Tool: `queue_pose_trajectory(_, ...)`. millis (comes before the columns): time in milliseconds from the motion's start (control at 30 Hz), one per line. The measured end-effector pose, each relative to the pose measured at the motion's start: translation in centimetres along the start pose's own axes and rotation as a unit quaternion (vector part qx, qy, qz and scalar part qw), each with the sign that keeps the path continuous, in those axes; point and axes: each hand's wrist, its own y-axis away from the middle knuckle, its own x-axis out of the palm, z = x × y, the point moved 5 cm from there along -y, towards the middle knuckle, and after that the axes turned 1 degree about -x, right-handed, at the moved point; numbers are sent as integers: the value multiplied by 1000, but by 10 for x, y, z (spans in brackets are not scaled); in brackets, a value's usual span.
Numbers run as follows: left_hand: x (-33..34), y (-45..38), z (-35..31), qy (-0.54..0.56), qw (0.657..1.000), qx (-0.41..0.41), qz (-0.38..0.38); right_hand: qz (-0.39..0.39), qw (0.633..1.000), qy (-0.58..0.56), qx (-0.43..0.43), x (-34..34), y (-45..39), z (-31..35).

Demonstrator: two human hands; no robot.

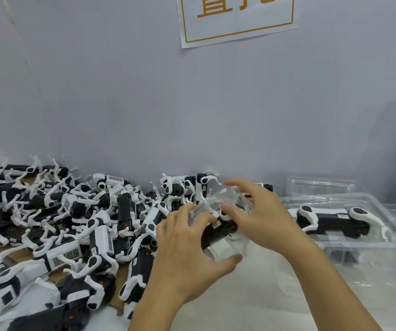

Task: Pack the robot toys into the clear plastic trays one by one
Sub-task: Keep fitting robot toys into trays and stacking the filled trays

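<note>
Two hands working together at centre: left hand (187, 249) cupped under and around a clear plastic tray (225, 220), thumb along its near edge, fingers curled over the top; right hand (261, 216) gripping the same tray from the right, fingers spread over its crumpled upper part. Inside that tray, a black-and-white robot toy (218, 229), partly hidden. Left of the hands, a heaped pile of robot toys (73, 223) on brown cardboard (13, 255). Further right, a packed tray (340, 222) holding one toy on its side, stacked on other clear trays. Behind, a pale wall with a paper sign (237, 17).
</note>
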Motion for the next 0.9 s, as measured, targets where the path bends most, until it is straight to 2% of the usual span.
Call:
queue_pose_trajectory(67,-6,-1,4,50,998,-24,14,-27,996,-81,12,-6,-1,4)
queue_pose_trajectory(167,-10,2,5,75,992,-26,93,0,995,-96,24,-10,-1,6)
queue_pose_trajectory(333,4,18,7,7,954,-52,295,65,998,9,20,-8,1,5)
queue_pose_trajectory(400,13,21,7,-42,943,-56,326,115,991,63,29,-3,2,4)
queue_pose_trajectory(500,22,21,10,-10,939,-57,338,215,967,130,46,17,10,1)
queue_pose_trajectory(600,13,15,26,99,944,-85,304,254,954,150,57,38,15,-2)
queue_pose_trajectory(733,5,3,59,145,972,-125,135,265,955,123,39,63,20,0)
queue_pose_trajectory(900,25,6,71,252,943,-201,85,262,961,90,26,82,26,4)
